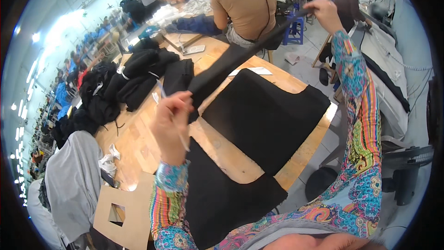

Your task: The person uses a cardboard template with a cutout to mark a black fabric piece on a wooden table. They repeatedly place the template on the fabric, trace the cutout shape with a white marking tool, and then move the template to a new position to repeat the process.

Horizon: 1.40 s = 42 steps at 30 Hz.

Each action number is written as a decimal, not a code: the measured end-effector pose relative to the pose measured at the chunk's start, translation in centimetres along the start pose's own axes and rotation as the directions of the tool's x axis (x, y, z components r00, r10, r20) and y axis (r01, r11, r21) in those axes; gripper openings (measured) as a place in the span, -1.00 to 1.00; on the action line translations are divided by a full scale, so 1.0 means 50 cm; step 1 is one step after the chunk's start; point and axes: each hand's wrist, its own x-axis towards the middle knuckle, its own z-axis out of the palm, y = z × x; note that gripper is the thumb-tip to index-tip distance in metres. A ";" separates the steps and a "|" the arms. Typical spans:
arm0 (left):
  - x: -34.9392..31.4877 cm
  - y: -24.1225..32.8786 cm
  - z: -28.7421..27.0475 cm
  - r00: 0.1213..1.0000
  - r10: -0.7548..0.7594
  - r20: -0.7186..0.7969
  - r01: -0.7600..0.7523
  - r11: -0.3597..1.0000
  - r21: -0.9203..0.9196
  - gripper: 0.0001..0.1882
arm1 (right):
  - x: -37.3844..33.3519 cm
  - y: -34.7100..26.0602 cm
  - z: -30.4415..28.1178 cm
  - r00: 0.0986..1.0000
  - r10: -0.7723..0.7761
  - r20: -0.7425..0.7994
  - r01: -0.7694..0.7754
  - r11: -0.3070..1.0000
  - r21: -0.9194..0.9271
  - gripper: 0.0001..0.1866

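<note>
A long black fabric strip [236, 58] is stretched taut between my two raised hands, slanting up from left to right. My left hand [171, 122] pinches its lower end, with the fingers closed. A thin white length [186, 143] shows by the same hand; I cannot tell what it is. My right hand [325, 15] is closed on the strip's far end at upper right. Beneath the strip, a cut black fabric panel [266, 115] lies flat on the wooden table [222, 146]. Another black panel [226, 199] lies nearer to me, partly over the table's edge.
Bundled black fabric [138, 71] is heaped at the table's left. A tan card template [122, 213] with a square hole lies near left, beside a grey cloth [74, 180]. A seated person [245, 7] is across the table. A fan [407, 171] stands at right.
</note>
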 end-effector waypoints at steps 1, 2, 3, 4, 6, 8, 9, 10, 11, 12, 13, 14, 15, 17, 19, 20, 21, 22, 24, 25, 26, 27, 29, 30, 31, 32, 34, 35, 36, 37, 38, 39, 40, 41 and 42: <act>-0.036 -0.030 0.020 0.998 0.042 0.049 -0.043 0.999 0.021 -0.91 | -0.041 0.028 0.003 0.999 -0.046 0.011 0.047 0.998 -0.044 -0.83; -0.068 -0.041 0.034 0.993 0.085 0.081 -0.089 0.995 0.053 -0.88 | -0.083 0.035 0.022 0.999 -0.025 0.030 0.026 0.999 -0.038 -0.81; -0.100 -0.066 0.045 0.979 0.152 0.139 -0.178 0.963 0.202 -0.86 | -0.136 0.042 0.045 0.998 -0.003 0.057 0.005 0.999 -0.041 -0.77; -0.133 -0.084 0.063 0.966 0.196 0.170 -0.232 0.947 0.224 -0.84 | -0.193 0.040 0.068 0.999 -0.014 0.045 0.019 0.994 -0.111 -0.74; -0.202 -0.129 0.098 0.954 0.157 0.256 -0.225 0.939 0.261 -0.84 | -0.323 0.052 0.108 0.988 0.091 0.124 -0.071 0.985 -0.159 -0.73; -0.279 -0.188 0.127 0.922 0.160 0.352 -0.266 0.923 0.278 -0.82 | -0.440 0.055 0.142 0.924 0.230 0.305 -0.144 0.949 -0.280 -0.71; -0.311 -0.206 0.139 0.909 0.148 0.389 -0.271 0.920 0.283 -0.83 | -0.491 0.060 0.157 0.897 0.292 0.331 -0.197 0.937 -0.290 -0.72; -0.346 -0.224 0.150 0.895 0.131 0.427 -0.274 0.915 0.295 -0.84 | -0.533 0.047 0.168 0.852 0.358 0.382 -0.251 0.920 -0.302 -0.72; -0.379 -0.239 0.162 0.888 0.122 0.443 -0.265 0.923 0.278 -0.86 | -0.572 0.043 0.172 0.842 0.392 0.371 -0.290 0.908 -0.301 -0.71; -0.412 -0.254 0.170 0.883 0.106 0.458 -0.252 0.929 0.270 -0.87 | -0.602 0.035 0.179 0.847 0.402 0.347 -0.304 0.903 -0.304 -0.72; -0.434 -0.255 0.179 0.876 0.088 0.473 -0.236 0.936 0.263 -0.88 | -0.628 0.031 0.182 0.835 0.429 0.344 -0.333 0.893 -0.303 -0.71; -0.455 -0.255 0.189 0.868 0.085 0.490 -0.235 0.939 0.253 -0.88 | -0.646 0.031 0.182 0.824 0.452 0.341 -0.360 0.883 -0.302 -0.71; -0.472 -0.248 0.197 0.858 0.079 0.508 -0.232 0.941 0.246 -0.87 | -0.664 0.035 0.178 0.839 0.442 0.317 -0.353 0.886 -0.301 -0.71; -0.494 -0.238 0.219 0.834 0.093 0.544 -0.247 0.945 0.217 -0.87 | -0.692 0.064 0.154 0.869 0.415 0.269 -0.330 0.892 -0.308 -0.71; -0.517 -0.234 0.228 0.802 0.108 0.588 -0.276 0.939 0.204 -0.89 | -0.719 0.072 0.132 0.842 0.455 0.288 -0.347 0.868 -0.355 -0.69; -0.525 -0.234 0.215 0.791 0.097 0.605 -0.290 0.929 0.230 -0.89 | -0.714 0.042 0.145 0.829 0.470 0.304 -0.354 0.861 -0.365 -0.69; -0.528 -0.227 0.230 0.794 0.124 0.595 -0.301 0.931 0.208 -0.90 | -0.725 0.067 0.125 0.841 0.462 0.281 -0.350 0.861 -0.370 -0.69; -0.530 -0.224 0.240 0.795 0.131 0.592 -0.294 0.937 0.187 -0.91 | -0.738 0.091 0.107 0.852 0.454 0.260 -0.345 0.861 -0.375 -0.70; -0.528 -0.225 0.222 0.806 0.109 0.581 -0.287 0.931 0.224 -0.91 | -0.730 0.053 0.133 0.843 0.457 0.283 -0.344 0.863 -0.370 -0.70; -0.535 -0.223 0.212 0.803 0.085 0.590 -0.279 0.929 0.245 -0.91 | -0.725 0.036 0.142 0.835 0.462 0.299 -0.355 0.867 -0.349 -0.70; -0.539 -0.221 0.227 0.788 0.102 0.608 -0.287 0.934 0.215 -0.90 | -0.742 0.065 0.105 0.827 0.483 0.288 -0.368 0.851 -0.374 -0.70; -0.541 -0.222 0.219 0.795 0.081 0.601 -0.273 0.933 0.235 -0.89 | -0.738 0.068 0.117 0.831 0.466 0.304 -0.357 0.865 -0.351 -0.70; -0.541 -0.219 0.226 0.785 0.086 0.614 -0.285 0.929 0.235 -0.87 | -0.756 0.081 0.104 0.820 0.483 0.307 -0.365 0.855 -0.368 -0.70; -0.543 -0.219 0.225 0.776 0.079 0.625 -0.289 0.926 0.242 -0.86 | -0.765 0.075 0.105 0.806 0.499 0.318 -0.370 0.844 -0.387 -0.71; -0.543 -0.219 0.222 0.777 0.085 0.624 -0.293 0.925 0.239 -0.85 | -0.767 0.077 0.108 0.790 0.513 0.337 -0.374 0.838 -0.397 -0.72; -0.542 -0.219 0.222 0.777 0.085 0.623 -0.297 0.923 0.244 -0.85 | -0.766 0.085 0.105 0.774 0.528 0.349 -0.379 0.829 -0.412 -0.74; -0.545 -0.220 0.229 0.774 0.096 0.625 -0.305 0.923 0.235 -0.84 | -0.766 0.102 0.092 0.708 0.592 0.386 -0.405 0.788 -0.464 -0.74; -0.550 -0.223 0.230 0.777 0.107 0.621 -0.308 0.924 0.226 -0.84 | -0.766 0.103 0.085 0.675 0.619 0.401 -0.398 0.763 -0.509 -0.73; -0.553 -0.223 0.232 0.780 0.105 0.617 -0.300 0.928 0.221 -0.84 | -0.755 0.103 0.081 0.642 0.648 0.410 -0.389 0.736 -0.555 -0.72; -0.560 -0.226 0.217 0.784 0.074 0.617 -0.285 0.925 0.252 -0.85 | -0.725 0.048 0.108 0.518 0.729 0.447 -0.405 0.669 -0.623 -0.65; -0.564 -0.228 0.210 0.788 0.057 0.613 -0.275 0.924 0.267 -0.85 | -0.683 -0.001 0.123 0.646 0.631 0.430 -0.353 0.746 -0.564 -0.65; -0.568 -0.222 0.213 0.788 0.041 0.615 -0.252 0.932 0.260 -0.85 | -0.637 -0.036 0.124 0.761 0.523 0.384 -0.287 0.802 -0.523 -0.64; -0.567 -0.214 0.221 0.796 0.062 0.602 -0.246 0.942 0.227 -0.84 | -0.595 -0.068 0.126 0.858 0.403 0.319 -0.210 0.842 -0.498 -0.63; -0.570 -0.208 0.216 0.801 0.040 0.597 -0.230 0.942 0.246 -0.84 | -0.554 -0.129 0.173 0.825 0.381 0.418 -0.277 0.916 -0.290 -0.64; -0.571 -0.206 0.222 0.797 0.049 0.602 -0.232 0.945 0.231 -0.83 | -0.519 -0.185 0.202 0.796 0.352 0.492 -0.349 0.932 -0.102 -0.64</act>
